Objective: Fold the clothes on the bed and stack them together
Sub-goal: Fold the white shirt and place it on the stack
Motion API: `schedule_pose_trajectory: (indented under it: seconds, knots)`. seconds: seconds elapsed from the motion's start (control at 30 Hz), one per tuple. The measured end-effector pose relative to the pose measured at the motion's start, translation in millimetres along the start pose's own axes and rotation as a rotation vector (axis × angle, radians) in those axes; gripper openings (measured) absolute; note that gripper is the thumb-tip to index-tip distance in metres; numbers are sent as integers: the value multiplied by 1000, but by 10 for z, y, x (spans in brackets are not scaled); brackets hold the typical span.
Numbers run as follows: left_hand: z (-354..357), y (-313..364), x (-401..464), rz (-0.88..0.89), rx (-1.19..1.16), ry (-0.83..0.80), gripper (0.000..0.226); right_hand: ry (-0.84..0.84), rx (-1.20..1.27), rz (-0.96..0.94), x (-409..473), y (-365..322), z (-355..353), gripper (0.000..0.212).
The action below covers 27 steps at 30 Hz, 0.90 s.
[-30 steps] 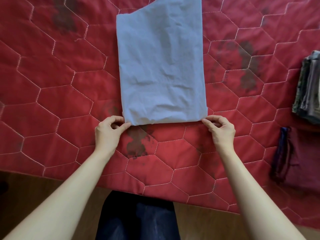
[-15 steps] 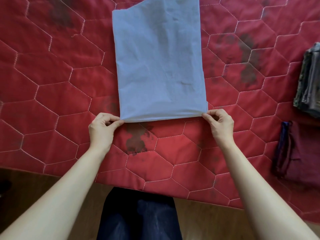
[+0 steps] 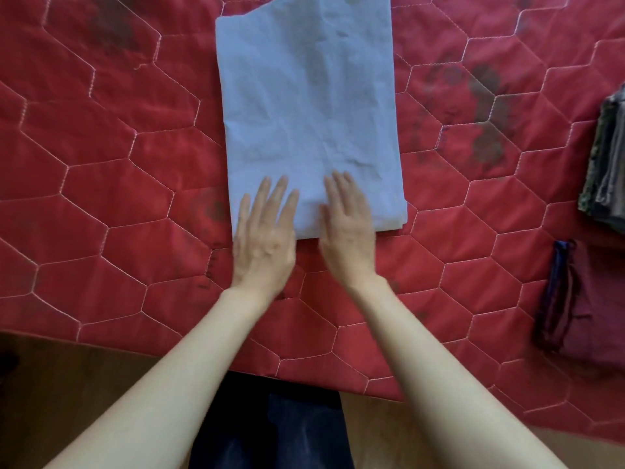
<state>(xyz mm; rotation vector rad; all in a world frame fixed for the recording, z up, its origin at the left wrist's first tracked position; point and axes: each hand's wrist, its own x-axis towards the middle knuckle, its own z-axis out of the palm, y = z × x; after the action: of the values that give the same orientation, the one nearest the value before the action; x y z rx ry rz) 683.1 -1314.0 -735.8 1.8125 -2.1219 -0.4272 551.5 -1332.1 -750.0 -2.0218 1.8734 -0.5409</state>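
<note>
1. Centrally, a light blue garment [image 3: 309, 116] lies flat on the red quilted bed [image 3: 101, 184], folded into a tall rectangle that runs from the top edge of the frame down to just above the middle.
2. Its near edge shows stacked layers at the lower right corner.
3. At that near edge, the left hand [image 3: 265, 231] lies palm down with fingers straight and spread, fingertips on the blue cloth and the heel of the hand over the red quilt.
4. Just beside it, the right hand [image 3: 348, 228] is also flat with fingers straight and close together, resting on the same edge; it is blurred.
5. At the right edge of the frame, a stack of folded dark clothes [image 3: 605, 164] sits on the bed.
6. Below that stack, lower right, lies a maroon garment [image 3: 588, 299] with a dark blue edge.
7. Along the bottom, wooden floor [image 3: 67, 374] shows beyond the bed's edge.
</note>
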Motion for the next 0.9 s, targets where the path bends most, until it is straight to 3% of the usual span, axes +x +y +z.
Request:
schedule_pose_trajectory:
  seconds: [0.1, 0.2, 0.43, 0.6, 0.73, 0.83, 0.9]
  knots:
    - [249, 0, 272, -56, 129, -163, 51, -201, -144, -26, 197, -63, 278, 49]
    - [390, -330, 312, -100, 231, -268, 55, -251, -333, 62, 310, 348, 261, 57]
    - [202, -644, 238, -172, 250, -200, 58, -200, -413, 145, 298, 920, -161, 58]
    - [339, -235, 913, -1, 232, -149, 55, -163, -229, -82, 915, 396, 74, 50]
    - [539, -283, 1421, -217, 228, -188, 56, -245, -229, -107, 1459, 240, 346, 50]
    - [533, -569, 1507, -251, 272, -147, 57, -249, -377, -134, 1656, 529, 286, 52]
    - [477, -708, 1530, -278, 295, -112, 57, -209, -442, -47, 1747, 699, 209, 55]
